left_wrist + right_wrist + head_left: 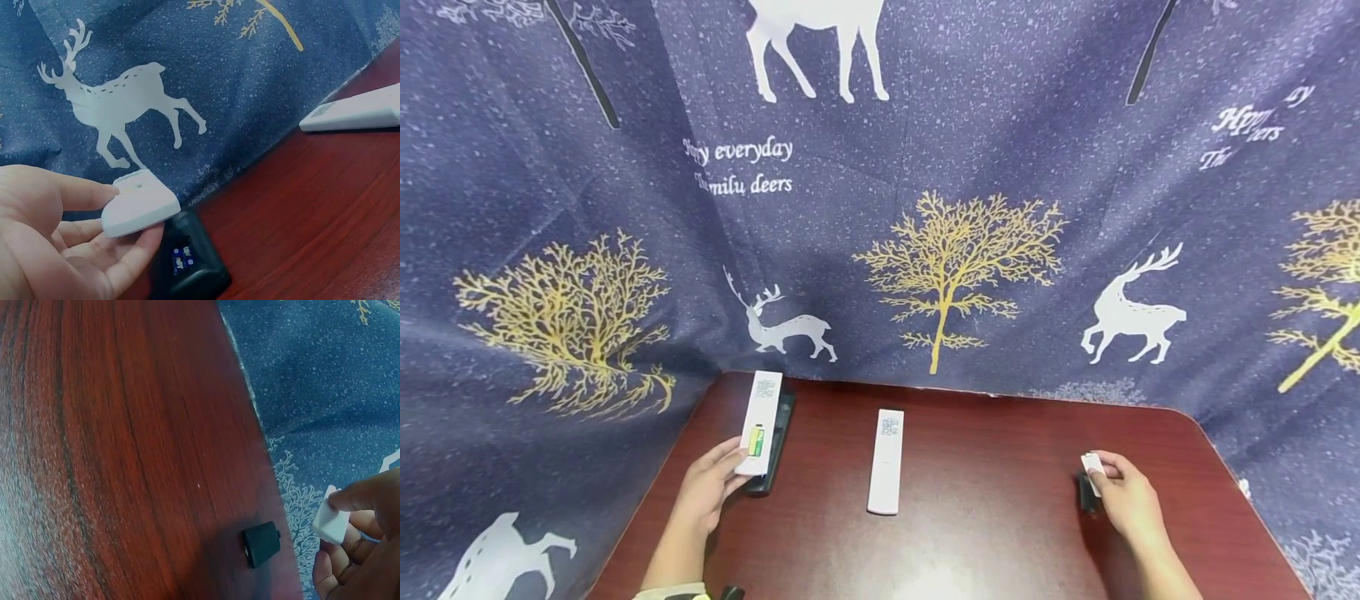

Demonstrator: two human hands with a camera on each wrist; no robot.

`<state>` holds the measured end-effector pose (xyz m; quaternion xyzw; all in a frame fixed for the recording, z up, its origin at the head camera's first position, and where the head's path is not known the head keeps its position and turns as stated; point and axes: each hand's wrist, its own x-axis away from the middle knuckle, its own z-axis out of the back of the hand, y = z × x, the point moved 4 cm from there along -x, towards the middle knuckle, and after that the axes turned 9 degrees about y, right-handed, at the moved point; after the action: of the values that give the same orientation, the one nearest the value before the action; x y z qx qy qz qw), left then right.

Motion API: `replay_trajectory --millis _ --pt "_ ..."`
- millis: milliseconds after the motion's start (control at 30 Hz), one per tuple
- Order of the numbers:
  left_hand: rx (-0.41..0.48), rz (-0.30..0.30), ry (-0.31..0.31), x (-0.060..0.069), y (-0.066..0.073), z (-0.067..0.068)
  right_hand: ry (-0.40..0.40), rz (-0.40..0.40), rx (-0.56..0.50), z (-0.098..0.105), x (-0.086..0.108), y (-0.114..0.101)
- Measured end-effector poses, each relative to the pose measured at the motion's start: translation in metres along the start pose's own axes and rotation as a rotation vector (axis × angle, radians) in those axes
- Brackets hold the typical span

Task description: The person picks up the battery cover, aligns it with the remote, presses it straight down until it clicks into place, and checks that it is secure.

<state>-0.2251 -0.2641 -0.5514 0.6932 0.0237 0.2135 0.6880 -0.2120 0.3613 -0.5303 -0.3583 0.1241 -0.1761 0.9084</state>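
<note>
My left hand [706, 483] grips a white remote control [763, 417] by its lower end, back side up. Its battery bay stands uncovered, with green-and-yellow batteries [756, 442] in it. Under and beside that remote, a black remote control [194, 262] lies on the table, blue batteries showing in its bay. Over at the right, my right hand [1131, 500] pinches a small white battery cover [332, 520] between thumb and fingers. Just below it, a black battery cover [262, 544] rests on the table, apart from the hand.
A second white remote control [886, 462] lies face down mid-table, its back cover on. The reddish-brown wooden table [985, 475] ends against a blue deer-print cloth [1000, 125] at the back and sides. A small dark object [732, 592] shows at the bottom edge near the left sleeve.
</note>
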Motion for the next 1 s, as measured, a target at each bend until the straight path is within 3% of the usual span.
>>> replay_trajectory --millis 533,1000 --pt "0.037 -0.039 -0.065 0.008 -0.004 -0.021 -0.039 -0.045 -0.074 -0.013 0.009 -0.003" --pt "0.094 -0.003 -0.132 0.013 -0.009 -0.041 -0.076 -0.082 -0.157 -0.026 0.013 -0.012"
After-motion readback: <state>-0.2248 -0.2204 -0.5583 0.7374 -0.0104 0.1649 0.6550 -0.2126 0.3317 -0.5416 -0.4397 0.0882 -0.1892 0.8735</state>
